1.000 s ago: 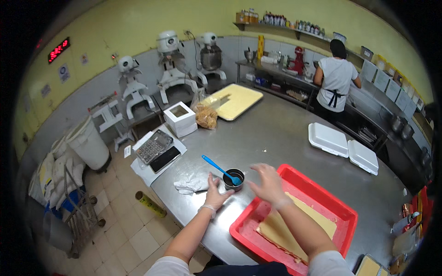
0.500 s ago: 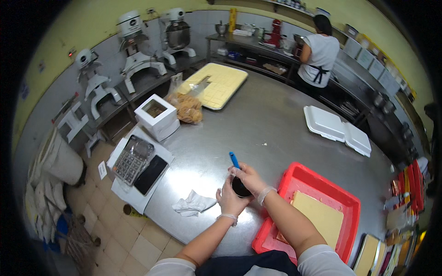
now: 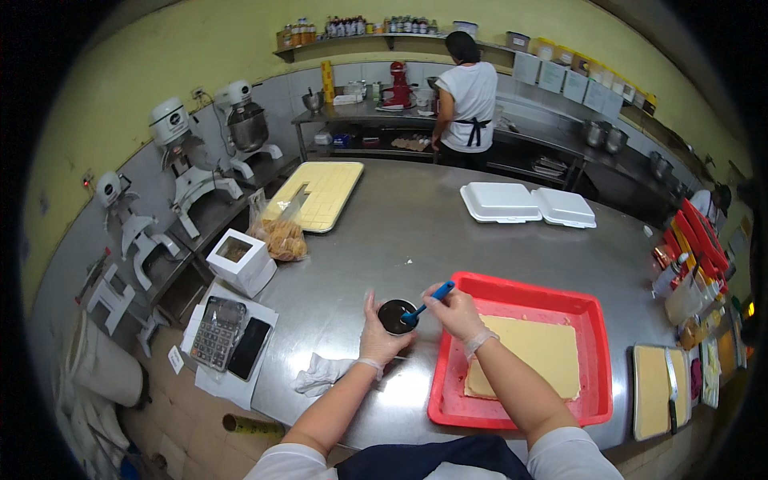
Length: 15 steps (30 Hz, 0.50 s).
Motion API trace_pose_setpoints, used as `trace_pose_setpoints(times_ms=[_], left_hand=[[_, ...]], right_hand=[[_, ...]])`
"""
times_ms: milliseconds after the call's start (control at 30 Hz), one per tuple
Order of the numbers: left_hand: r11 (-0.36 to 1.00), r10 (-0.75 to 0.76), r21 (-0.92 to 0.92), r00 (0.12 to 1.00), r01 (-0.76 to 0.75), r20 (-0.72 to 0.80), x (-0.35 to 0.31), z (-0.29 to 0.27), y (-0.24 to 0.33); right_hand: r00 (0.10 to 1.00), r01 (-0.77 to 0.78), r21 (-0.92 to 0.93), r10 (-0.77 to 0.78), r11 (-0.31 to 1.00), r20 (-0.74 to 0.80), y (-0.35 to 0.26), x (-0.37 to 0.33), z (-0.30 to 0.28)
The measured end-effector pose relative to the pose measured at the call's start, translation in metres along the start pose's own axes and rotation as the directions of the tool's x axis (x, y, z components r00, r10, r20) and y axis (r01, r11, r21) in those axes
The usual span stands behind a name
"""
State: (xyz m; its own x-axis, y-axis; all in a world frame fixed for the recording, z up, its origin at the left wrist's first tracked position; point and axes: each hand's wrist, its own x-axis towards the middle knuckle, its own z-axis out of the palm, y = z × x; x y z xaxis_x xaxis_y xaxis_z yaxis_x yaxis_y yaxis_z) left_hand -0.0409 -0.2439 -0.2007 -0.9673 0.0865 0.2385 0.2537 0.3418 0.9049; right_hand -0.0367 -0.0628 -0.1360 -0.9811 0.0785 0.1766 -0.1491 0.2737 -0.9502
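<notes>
"Where is the cup?"

"Just below the middle of the frame, above the steel table (image 3: 384, 248). The left hand (image 3: 381, 339), in a clear glove, curls round the side of the dark-mouthed cup (image 3: 390, 317)."

"And the right hand (image 3: 459, 315)?"

"Gloved too, its fingers closed on the handle of a blue utensil (image 3: 433, 302). The lower end slants into the cup's mouth; I can't tell what is inside."

"What lies near the hands?"

"At the lower right of centre, a red tray (image 3: 602, 352) holds a flat, pale yellow slab (image 3: 544, 352), partly under the right forearm. Left of the left wrist there's a crumpled white cloth (image 3: 322, 374)."

"Anything farther off?"

"A calculator (image 3: 216, 334) and a black phone (image 3: 250, 349) side by side at the lower left, and two white lidded containers (image 3: 501, 202) in the upper right. A knife (image 3: 672, 384) rests on another tray (image 3: 637, 392) at the lower right."
</notes>
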Motion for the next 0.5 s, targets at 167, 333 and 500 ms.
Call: trace_pose_setpoints(times_ms=[167, 333, 500], left_hand=[[0.986, 0.128, -0.129, 0.977, -0.107, 0.168, -0.003, 0.002, 0.045], [0.961, 0.209, -0.242, 0.928, -0.136, 0.308, -0.016, 0.030, 0.074], [0.944, 0.280, -0.271, 0.894, -0.190, 0.350, -0.027, 0.061, 0.085]], right_hand=[[0.971, 0.037, 0.175, 0.005, 0.984, -0.238, -0.013, -0.035, -0.033], [0.926, -0.048, 0.484, 0.220, 0.874, -0.306, -0.007, -0.064, -0.066], [0.862, -0.093, 0.641, 0.384, 0.762, -0.332, 0.017, -0.095, -0.094]])
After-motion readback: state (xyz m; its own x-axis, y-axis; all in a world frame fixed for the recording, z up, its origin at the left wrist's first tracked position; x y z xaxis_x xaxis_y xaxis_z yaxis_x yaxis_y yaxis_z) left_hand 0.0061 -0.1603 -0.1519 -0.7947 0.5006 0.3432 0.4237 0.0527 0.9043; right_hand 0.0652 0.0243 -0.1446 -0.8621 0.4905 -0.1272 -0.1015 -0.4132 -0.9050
